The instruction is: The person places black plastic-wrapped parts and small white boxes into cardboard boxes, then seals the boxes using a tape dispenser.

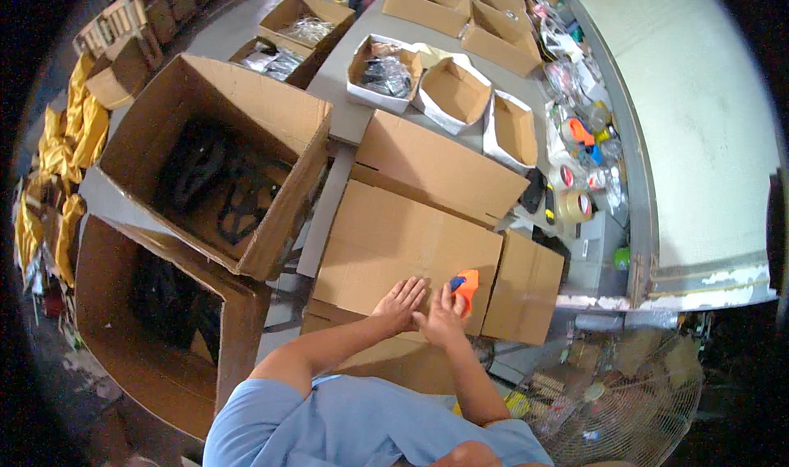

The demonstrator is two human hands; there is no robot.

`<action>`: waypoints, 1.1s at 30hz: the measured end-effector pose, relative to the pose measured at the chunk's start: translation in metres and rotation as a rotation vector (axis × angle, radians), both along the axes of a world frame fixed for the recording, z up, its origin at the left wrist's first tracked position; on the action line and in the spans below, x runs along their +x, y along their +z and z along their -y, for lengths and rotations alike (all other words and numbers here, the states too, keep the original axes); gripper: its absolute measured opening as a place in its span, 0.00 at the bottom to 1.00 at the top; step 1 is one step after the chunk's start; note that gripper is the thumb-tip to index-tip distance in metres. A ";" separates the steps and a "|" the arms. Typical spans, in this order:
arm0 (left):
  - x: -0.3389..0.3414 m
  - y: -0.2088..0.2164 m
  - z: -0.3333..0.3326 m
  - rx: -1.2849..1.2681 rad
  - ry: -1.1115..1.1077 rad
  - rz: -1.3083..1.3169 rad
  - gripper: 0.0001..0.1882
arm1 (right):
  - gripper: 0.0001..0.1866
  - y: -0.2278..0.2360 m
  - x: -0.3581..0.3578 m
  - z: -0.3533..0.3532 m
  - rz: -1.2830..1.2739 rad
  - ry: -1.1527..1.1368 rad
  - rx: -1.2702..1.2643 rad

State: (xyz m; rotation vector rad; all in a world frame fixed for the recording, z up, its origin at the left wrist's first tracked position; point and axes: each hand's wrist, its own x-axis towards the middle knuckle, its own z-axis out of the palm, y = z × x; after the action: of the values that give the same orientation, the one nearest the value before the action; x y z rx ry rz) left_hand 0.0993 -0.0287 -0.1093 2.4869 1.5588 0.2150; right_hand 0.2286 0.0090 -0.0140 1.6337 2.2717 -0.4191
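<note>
A large brown cardboard box lies in front of me, with flaps spread out at its far side, right side and near side. My left hand rests on its near part, fingers stretched out and palm down. Close beside it is my right hand, its fingers bent around the near side of a small orange and blue tool. The tool lies against the cardboard; its exact kind is partly hidden by the fingers.
Two deep open cartons with black parts inside stand at my left. White-edged trays and further cartons line the table's far end. Tape rolls and clutter fill the right edge. A caged fan stands near right.
</note>
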 end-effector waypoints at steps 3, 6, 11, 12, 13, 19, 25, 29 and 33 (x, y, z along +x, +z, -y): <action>0.005 0.004 -0.005 -0.069 0.058 0.063 0.43 | 0.42 0.020 -0.052 -0.042 0.044 0.072 -0.053; -0.002 0.024 -0.002 -0.008 0.013 -0.040 0.38 | 0.42 -0.034 -0.065 -0.118 -0.074 -0.002 0.039; -0.006 0.016 0.009 0.115 0.095 -0.084 0.34 | 0.34 -0.050 -0.066 -0.204 0.000 -0.039 0.176; -0.008 0.014 0.013 0.133 0.113 -0.070 0.34 | 0.34 -0.057 -0.067 -0.207 -0.006 -0.020 0.214; -0.012 0.019 0.014 0.154 0.127 -0.052 0.33 | 0.33 -0.058 -0.068 -0.207 -0.038 0.000 0.172; -0.065 0.031 0.084 -0.049 0.266 0.188 0.34 | 0.32 -0.079 -0.070 -0.201 -0.082 0.125 -0.016; -0.099 0.004 0.131 0.264 1.429 0.766 0.32 | 0.19 -0.083 -0.137 -0.222 -0.835 0.243 -0.288; -0.090 -0.029 0.096 0.161 1.455 1.173 0.33 | 0.18 -0.077 -0.203 -0.213 -0.833 0.428 -0.617; -0.099 -0.018 0.075 0.079 1.499 1.105 0.30 | 0.18 -0.084 -0.213 -0.216 -0.645 0.416 -0.541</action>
State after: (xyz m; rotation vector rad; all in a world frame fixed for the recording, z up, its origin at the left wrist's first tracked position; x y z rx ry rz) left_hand 0.0002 -0.1035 -0.1271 0.3565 2.2169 1.4422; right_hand 0.0160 0.2251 -0.0982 0.7933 2.5030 -1.4537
